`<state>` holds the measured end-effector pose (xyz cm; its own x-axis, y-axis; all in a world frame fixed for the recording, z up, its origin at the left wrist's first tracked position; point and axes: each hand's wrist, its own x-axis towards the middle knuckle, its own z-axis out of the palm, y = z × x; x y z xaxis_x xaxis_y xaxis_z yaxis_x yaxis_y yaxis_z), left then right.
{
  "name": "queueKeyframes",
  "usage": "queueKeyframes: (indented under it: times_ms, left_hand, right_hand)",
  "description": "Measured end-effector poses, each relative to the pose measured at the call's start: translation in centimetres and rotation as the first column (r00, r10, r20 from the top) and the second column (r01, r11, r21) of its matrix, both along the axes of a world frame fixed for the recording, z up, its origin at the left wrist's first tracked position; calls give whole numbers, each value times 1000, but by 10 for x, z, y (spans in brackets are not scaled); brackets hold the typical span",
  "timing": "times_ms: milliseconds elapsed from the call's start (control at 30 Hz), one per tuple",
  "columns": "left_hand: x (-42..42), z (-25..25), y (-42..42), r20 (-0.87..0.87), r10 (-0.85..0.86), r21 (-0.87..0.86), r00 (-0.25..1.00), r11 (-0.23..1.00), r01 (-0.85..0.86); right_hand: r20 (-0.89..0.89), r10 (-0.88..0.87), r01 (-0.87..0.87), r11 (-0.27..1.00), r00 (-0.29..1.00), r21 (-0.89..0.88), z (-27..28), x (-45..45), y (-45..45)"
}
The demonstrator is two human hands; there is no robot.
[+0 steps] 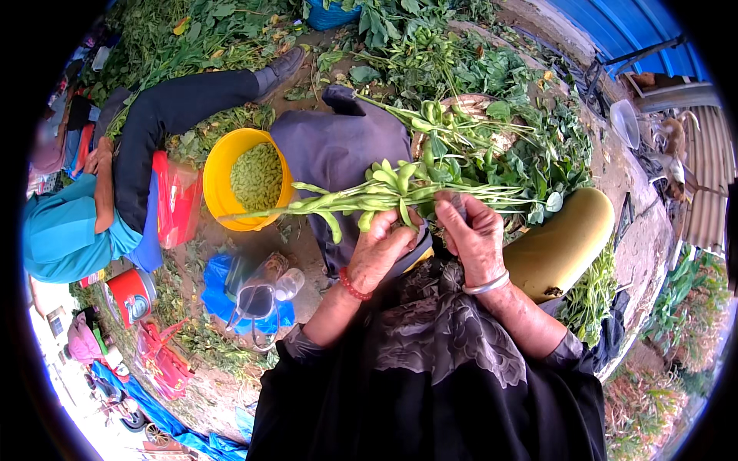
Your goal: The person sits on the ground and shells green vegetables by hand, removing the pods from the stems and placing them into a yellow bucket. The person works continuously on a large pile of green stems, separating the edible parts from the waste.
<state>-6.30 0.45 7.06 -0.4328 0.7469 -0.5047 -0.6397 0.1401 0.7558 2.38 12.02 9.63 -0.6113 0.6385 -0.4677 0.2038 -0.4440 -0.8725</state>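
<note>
A bundle of green soybean stalks (346,199) with plump pods lies crosswise above my lap, its bare tip over the rim of a yellow bucket (218,173). Loose green pods (256,178) partly fill that bucket. My left hand (383,245), with a red beaded bracelet, grips the bundle's lower side among the pods. On the stem side, my right hand (471,227), with a silver bangle, has its fingers curled against the stalks. Something dark shows by its thumb; what it pinches is unclear. More podded stalks (444,124) lie beyond my knee.
A person in a teal shirt (63,225) sits at left, one leg stretched toward the heaped plants. Near my left side are a clear jug (256,302) on a blue bag, a red bucket (131,297) and red bags (164,360). At right lies a large yellow-green gourd-like object (562,245).
</note>
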Motion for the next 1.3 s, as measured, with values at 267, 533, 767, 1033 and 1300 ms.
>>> queueKeyframes:
  times_ms: [267, 533, 767, 1033, 1300]
  left_hand:
    - [1, -4, 0, -89, -19, 21, 996, 1000, 20]
    - [1, -9, -4, 147, 131, 88, 980, 986, -145]
    - [-1, -2, -8, 113, 115, 27, 987, 993, -119]
    - [6, 2, -20, -77, 167, -75, 983, 982, -173]
    - [13, -4, -25, 112, 333, 83, 936, 936, -343]
  right_hand:
    - [41, 8, 1, 974, 999, -225, -1, -14, -1]
    - [-29, 113, -116, 972, 993, -206, 3, -6, -2]
    - [318, 229, -368, 786, 920, 497, -9, 14, 12]
    - [159, 387, -230, 147, 909, 962, 16, -26, 3]
    - [321, 442, -365, 15, 838, 931, 11, -53, -9]
